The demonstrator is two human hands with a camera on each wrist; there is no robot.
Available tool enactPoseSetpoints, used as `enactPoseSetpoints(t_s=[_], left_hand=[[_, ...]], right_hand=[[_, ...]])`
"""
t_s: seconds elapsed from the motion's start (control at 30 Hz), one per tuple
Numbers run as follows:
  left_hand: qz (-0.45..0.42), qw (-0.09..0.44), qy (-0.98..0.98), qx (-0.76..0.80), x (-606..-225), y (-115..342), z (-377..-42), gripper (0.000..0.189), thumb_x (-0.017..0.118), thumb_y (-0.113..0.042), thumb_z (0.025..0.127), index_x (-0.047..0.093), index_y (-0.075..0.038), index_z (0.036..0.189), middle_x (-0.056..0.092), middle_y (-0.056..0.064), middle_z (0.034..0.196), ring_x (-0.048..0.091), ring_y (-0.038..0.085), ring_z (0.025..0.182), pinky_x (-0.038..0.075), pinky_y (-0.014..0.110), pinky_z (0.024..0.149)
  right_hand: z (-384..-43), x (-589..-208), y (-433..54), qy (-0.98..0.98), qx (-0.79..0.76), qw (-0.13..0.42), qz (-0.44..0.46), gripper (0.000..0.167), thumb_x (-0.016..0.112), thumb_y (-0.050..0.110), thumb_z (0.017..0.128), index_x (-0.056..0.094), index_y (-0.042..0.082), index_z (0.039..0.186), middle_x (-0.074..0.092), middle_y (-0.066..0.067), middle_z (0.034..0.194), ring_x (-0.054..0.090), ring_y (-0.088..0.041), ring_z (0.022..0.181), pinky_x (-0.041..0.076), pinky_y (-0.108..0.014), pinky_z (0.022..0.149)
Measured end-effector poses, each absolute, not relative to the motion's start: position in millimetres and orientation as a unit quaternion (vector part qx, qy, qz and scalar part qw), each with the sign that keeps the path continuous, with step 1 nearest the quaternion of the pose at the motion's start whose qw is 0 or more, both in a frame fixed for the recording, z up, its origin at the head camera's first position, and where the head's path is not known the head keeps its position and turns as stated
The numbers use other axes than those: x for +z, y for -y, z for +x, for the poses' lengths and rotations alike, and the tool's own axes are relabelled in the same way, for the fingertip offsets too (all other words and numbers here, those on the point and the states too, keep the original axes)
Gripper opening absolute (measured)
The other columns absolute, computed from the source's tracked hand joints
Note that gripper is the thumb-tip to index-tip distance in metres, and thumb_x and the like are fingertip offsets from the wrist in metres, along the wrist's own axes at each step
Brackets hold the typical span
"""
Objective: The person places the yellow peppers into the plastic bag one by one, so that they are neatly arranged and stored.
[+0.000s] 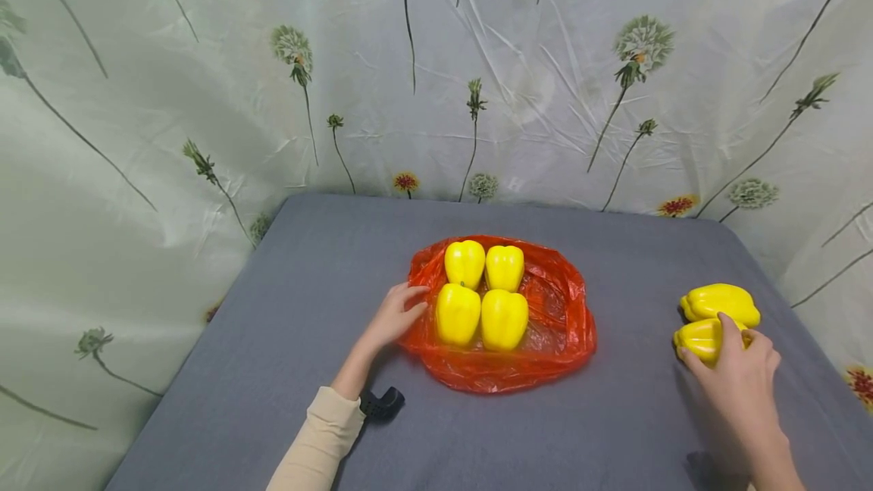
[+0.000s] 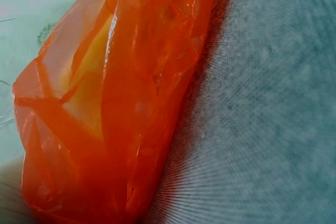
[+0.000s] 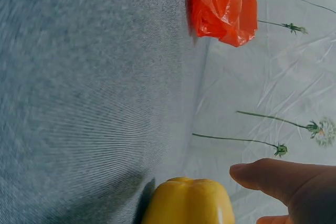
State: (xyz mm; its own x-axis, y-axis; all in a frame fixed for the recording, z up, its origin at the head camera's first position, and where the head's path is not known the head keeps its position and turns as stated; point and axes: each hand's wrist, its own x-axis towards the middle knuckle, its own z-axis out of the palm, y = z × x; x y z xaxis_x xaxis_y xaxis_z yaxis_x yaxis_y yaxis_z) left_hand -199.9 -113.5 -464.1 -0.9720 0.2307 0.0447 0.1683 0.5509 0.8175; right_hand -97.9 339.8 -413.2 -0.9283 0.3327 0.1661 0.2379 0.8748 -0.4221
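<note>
A red plastic bag [image 1: 580, 317] lies spread wide on the grey cloth, with several yellow bell peppers [image 1: 505, 320] standing in its left part. My left hand [image 1: 392, 317] holds the bag's left rim, fingers over the edge. In the left wrist view the thin red film [image 2: 152, 93] fills much of the picture and partly hides that hand. At the right, two more yellow bell peppers lie on their sides. My right hand [image 1: 740, 370] grips the nearer bell pepper [image 1: 702, 338] between thumb and fingers. The farther bell pepper [image 1: 723, 303] lies right behind it.
Grey cloth [image 1: 327, 248] covers the table. A pale curtain [image 1: 382, 112] with a dandelion print hangs behind the table and at both sides. A black curved piece [image 1: 383, 404] sits by the left wrist.
</note>
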Motion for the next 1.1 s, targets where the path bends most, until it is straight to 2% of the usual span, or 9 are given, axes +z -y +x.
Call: enactPoseSetpoints(t_s=[0.17,0.33,0.47,0.73,0.97,1.1], left_hand=[[0.112,0.039,-0.88,0.459,-464,114,-200,0.037,0.055,-0.017,0.092,0.057,-0.006,0.127,0.047,0.018,0.138,0.038,0.035,0.13,0.034,0.055,0.108],[0.106,0.042,-0.881,0.459,-465,114,-199,0.036,0.055,-0.017,0.092,0.057,-0.006,0.127,0.047,0.018,0.138,0.038,0.035,0.13,0.035,0.055,0.107],[0.105,0.041,-0.881,0.46,-465,113,-200,0.036,0.055,-0.017,0.092,0.057,-0.006,0.127,0.047,0.018,0.139,0.038,0.035,0.131,0.034,0.055,0.108],[0.108,0.042,-0.881,0.458,-464,113,-201,0.036,0.054,-0.017,0.093,0.057,-0.006,0.127,0.047,0.017,0.139,0.037,0.035,0.131,0.034,0.055,0.108],[0.11,0.039,-0.881,0.458,-463,112,-200,0.036,0.054,-0.017,0.093,0.057,-0.006,0.127,0.047,0.018,0.139,0.037,0.035,0.131,0.033,0.055,0.108],[0.11,0.036,-0.881,0.458,-463,113,-200,0.036,0.055,-0.016,0.092,0.057,-0.005,0.127,0.047,0.018,0.139,0.037,0.036,0.131,0.033,0.055,0.108]], right_hand=[[-99,-417,-343,0.962,0.194,0.12,-0.149,0.072,0.064,0.015,0.083,0.026,-0.015,0.137,0.022,-0.05,0.125,0.016,-0.059,0.113,0.021,-0.063,0.084],[-96,-423,-349,0.962,0.183,0.145,-0.14,0.064,0.063,0.013,0.085,0.031,-0.017,0.131,0.025,-0.051,0.119,0.018,-0.059,0.111,0.019,-0.062,0.083],[-96,-426,-353,0.963,0.182,0.143,-0.14,0.063,0.062,0.017,0.087,0.031,-0.014,0.132,0.024,-0.053,0.118,0.018,-0.06,0.111,0.019,-0.063,0.082],[-98,-425,-355,0.965,0.178,0.08,-0.172,0.071,0.061,0.023,0.087,0.025,-0.001,0.143,0.02,-0.054,0.127,0.023,-0.065,0.112,0.027,-0.067,0.08],[-97,-427,-356,0.965,0.181,0.099,-0.163,0.069,0.064,0.018,0.083,0.032,-0.001,0.14,0.025,-0.051,0.124,0.025,-0.061,0.112,0.026,-0.068,0.084],[-96,-427,-354,0.966,0.181,0.092,-0.161,0.069,0.065,0.02,0.083,0.033,0.001,0.141,0.025,-0.049,0.126,0.026,-0.061,0.111,0.027,-0.068,0.084]])
